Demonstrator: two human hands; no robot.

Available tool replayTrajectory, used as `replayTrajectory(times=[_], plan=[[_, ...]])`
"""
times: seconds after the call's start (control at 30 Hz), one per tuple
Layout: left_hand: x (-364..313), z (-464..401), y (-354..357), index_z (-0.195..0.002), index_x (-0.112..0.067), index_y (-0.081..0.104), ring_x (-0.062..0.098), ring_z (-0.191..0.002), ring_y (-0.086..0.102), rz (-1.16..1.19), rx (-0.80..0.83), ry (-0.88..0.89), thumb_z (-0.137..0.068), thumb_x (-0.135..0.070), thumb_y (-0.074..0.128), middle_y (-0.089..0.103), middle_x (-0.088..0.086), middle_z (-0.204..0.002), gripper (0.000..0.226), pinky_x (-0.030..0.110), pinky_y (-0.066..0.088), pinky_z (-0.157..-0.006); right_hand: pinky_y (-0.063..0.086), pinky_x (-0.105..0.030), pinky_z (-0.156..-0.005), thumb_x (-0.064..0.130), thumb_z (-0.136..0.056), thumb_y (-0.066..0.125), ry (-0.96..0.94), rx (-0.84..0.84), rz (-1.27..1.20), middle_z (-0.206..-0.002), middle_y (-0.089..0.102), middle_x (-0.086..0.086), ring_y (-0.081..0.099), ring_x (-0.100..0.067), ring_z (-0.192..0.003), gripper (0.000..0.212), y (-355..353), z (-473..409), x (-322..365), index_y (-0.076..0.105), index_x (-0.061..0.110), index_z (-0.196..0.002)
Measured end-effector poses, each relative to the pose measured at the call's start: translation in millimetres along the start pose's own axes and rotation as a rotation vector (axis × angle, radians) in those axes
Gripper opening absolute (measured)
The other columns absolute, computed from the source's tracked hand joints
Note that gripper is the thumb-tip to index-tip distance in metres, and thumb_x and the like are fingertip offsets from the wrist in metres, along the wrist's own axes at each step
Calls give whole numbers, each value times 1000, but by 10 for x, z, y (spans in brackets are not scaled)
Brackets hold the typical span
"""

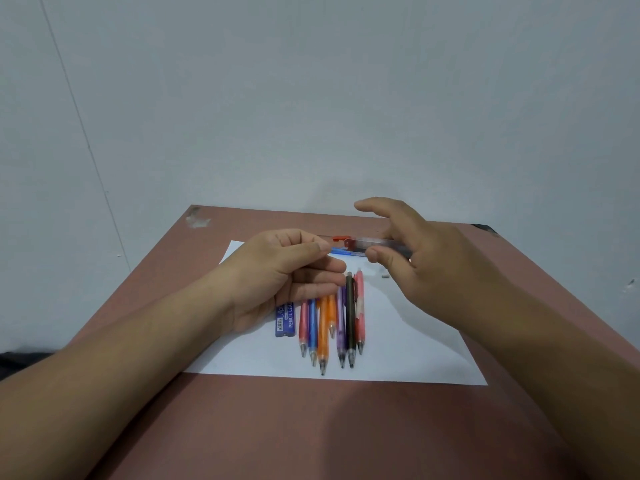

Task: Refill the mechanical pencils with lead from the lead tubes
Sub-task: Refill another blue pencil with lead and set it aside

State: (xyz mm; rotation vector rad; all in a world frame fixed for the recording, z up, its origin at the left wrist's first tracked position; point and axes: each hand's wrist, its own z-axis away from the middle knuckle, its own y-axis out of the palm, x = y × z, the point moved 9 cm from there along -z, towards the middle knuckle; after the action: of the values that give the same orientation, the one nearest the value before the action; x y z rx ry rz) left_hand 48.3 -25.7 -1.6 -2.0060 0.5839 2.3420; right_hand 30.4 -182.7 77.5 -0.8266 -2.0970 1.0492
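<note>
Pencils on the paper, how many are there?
7 in a row on the white paper: red pencil, blue pencil, two orange pencils, purple pencil, black pencil, pink pencil. The left hand covers their tops, so another could hide there.

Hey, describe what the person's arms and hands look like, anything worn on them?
Both forearms are bare as far as the view shows: no sleeves, watch, bracelets or gloves. The left hand and right hand show no rings; fingernails are short and unpainted.
</note>
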Motion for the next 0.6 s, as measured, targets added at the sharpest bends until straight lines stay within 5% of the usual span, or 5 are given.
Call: replayTrajectory(times=[0.33, 0.6], plan=[[-104, -8, -91, -101, -2, 66, 25, -82, 73, -127, -94, 82, -99, -20, 60, 75, 21, -98, 18, 29, 63, -73, 46, -21, -64, 29, -100, 61, 62, -6, -64, -85, 61, 16, 60, -5, -81, 51, 1, 33, -102, 40, 46, -144], [-140, -8, -116, -98, -2, 66, 24, -79, 73, -142, -121, 105, -100, -21, 59, 75, 20, -95, 20, 28, 64, -70, 50, -25, -67, 29, -101, 60, 92, -15, -148, -90, 65, 13, 63, -9, -89, 47, 18, 74, -204, 42, 53, -137]])
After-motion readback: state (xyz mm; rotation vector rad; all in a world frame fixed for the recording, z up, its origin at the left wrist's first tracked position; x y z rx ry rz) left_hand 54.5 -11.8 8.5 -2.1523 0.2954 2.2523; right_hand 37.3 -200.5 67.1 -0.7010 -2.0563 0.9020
